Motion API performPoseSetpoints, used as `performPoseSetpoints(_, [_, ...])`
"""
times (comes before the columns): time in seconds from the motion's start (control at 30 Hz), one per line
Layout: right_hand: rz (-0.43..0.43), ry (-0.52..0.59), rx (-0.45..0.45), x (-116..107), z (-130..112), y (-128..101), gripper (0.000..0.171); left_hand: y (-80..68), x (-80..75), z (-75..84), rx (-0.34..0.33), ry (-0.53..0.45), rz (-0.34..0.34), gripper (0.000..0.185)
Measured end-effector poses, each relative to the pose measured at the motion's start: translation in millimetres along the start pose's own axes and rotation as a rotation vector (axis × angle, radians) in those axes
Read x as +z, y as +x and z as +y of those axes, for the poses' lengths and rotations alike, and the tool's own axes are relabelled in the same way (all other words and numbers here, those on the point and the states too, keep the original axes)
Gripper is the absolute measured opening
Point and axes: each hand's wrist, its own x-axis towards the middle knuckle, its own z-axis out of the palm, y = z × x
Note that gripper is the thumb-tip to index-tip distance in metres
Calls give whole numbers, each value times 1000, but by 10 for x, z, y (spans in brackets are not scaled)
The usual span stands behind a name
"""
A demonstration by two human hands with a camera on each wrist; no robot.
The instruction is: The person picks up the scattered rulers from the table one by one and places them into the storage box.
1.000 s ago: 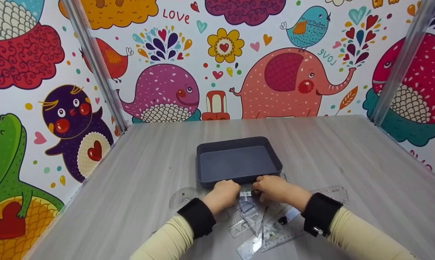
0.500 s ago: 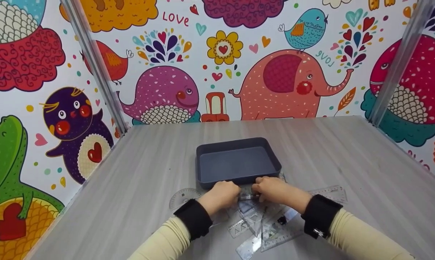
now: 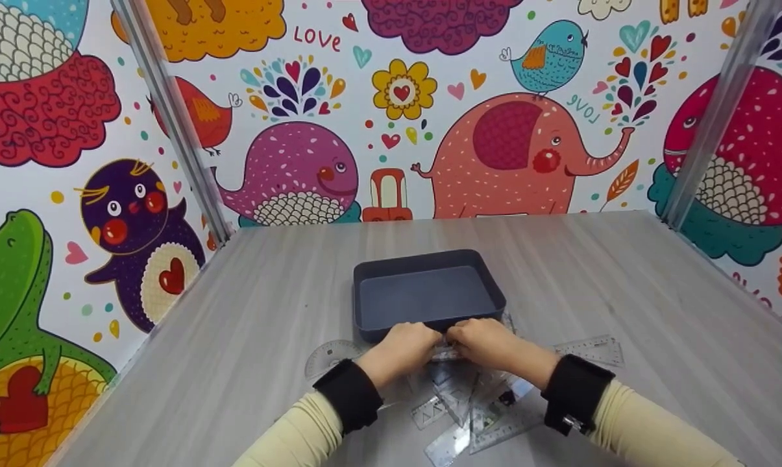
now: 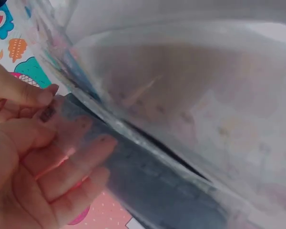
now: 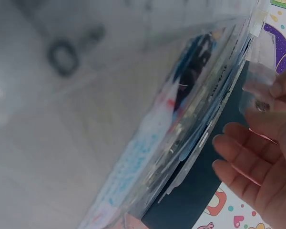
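In the head view my left hand (image 3: 403,350) and right hand (image 3: 485,340) nearly meet at the front wall of a dark grey tray (image 3: 365,298). Between them, both pinch a small clear plastic piece (image 5: 262,67) with a dark spot on it; its exact kind cannot be told. The left wrist view has my left hand (image 4: 52,176) with its lower fingers spread behind the clear plastic. My right hand (image 5: 262,162) shows the same way in its own wrist view. Under the hands lie overlapping clear rulers and set squares (image 3: 501,431).
A clear protractor (image 3: 329,357) lies left of the hands, and another clear set square (image 3: 595,350) lies to the right. The tray's inside shows a bare floor. Cartoon-printed walls (image 3: 391,130) with metal posts (image 3: 176,123) border the grey wooden table (image 3: 254,311).
The hands have drawn closer together, the left moving right and the right slightly left, narrowing the gap over the clear plastic. The tray and rulers stay where they were.
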Motion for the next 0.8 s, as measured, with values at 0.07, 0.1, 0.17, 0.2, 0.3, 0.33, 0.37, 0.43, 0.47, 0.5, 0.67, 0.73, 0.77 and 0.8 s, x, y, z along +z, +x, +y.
performPoseSetpoints(0.07, [-7, 51, 22, -24, 2, -9, 5, -6, -4, 3, 3, -11, 30, 13])
performPoseSetpoints(0.1, [-16, 81, 35, -39, 6, -13, 6, -11, -3, 1, 3, -14, 47, 12])
performPoseSetpoints(0.17, [-31, 151, 62, -78, 20, -20, 7, -23, -4, -10, -2, -32, 84, 11])
performPoseSetpoints(0.2, [-29, 176, 70, -96, 31, -22, 8, -29, -11, -17, -5, -43, 96, 11])
performPoseSetpoints(0.3, [1, 219, 74, -129, 79, -31, 9, -58, -34, -50, -13, -75, 116, 15])
performPoseSetpoints(0.33, [16, 230, 74, -138, 97, -37, 9, -71, -43, -63, -12, -87, 118, 16])
performPoseSetpoints(0.37, [32, 240, 71, -145, 120, -46, 9, -86, -50, -77, -10, -94, 116, 17])
performPoseSetpoints(0.43, [61, 276, 72, -167, 164, -72, 9, -126, -62, -111, -9, -100, 113, 15])
performPoseSetpoints(0.47, [77, 296, 74, -179, 188, -88, 9, -147, -69, -130, -12, -99, 109, 14])
performPoseSetpoints(0.5, [89, 319, 81, -193, 213, -104, 9, -167, -74, -150, -18, -102, 103, 12])
performPoseSetpoints(0.67, [120, 399, 137, -281, 334, -194, 9, -232, -123, -238, -55, -160, 94, 17])
performPoseSetpoints(0.73, [114, 427, 171, -315, 373, -226, 9, -238, -155, -259, -75, -216, 103, 20])
performPoseSetpoints(0.77, [109, 447, 185, -331, 391, -241, 8, -240, -173, -266, -87, -251, 109, 21])
performPoseSetpoints(0.8, [105, 465, 197, -343, 409, -253, 8, -238, -189, -274, -104, -281, 120, 20])
